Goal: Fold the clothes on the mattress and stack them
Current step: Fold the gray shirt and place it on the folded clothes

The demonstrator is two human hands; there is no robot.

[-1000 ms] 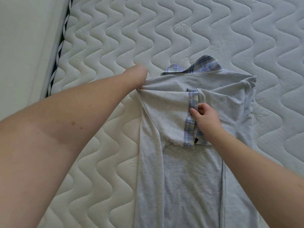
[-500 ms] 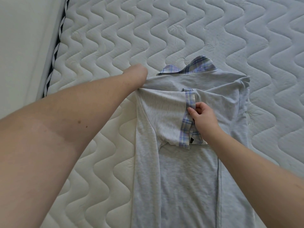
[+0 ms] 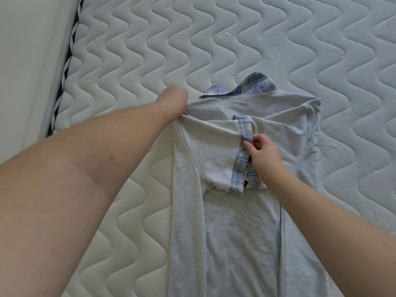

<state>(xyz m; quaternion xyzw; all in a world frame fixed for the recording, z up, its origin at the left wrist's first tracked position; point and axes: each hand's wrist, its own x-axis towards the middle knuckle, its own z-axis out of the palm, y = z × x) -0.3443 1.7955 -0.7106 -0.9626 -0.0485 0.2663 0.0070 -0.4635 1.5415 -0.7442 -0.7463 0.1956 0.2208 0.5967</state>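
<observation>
A light grey shirt (image 3: 240, 232) with a blue plaid collar (image 3: 255, 86) lies lengthwise on the white quilted mattress (image 3: 214, 39). Its left sleeve is folded across the chest, and the plaid cuff (image 3: 242, 159) runs down the middle. My left hand (image 3: 174, 101) grips the shirt's left shoulder fold, with its fingers hidden under the wrist and cloth. My right hand (image 3: 264, 159) pinches the plaid cuff between thumb and fingers. The shirt's right side is folded inward along a long crease.
The mattress edge with black-and-white piping (image 3: 68, 61) runs along the left, next to a pale wall (image 3: 25, 50). Quilted mattress surface stretches beyond the collar and to the right of the shirt.
The right hand has shifted slightly up along the plaid cuff and keeps pinching it. The left hand holds the shoulder fold in the same place.
</observation>
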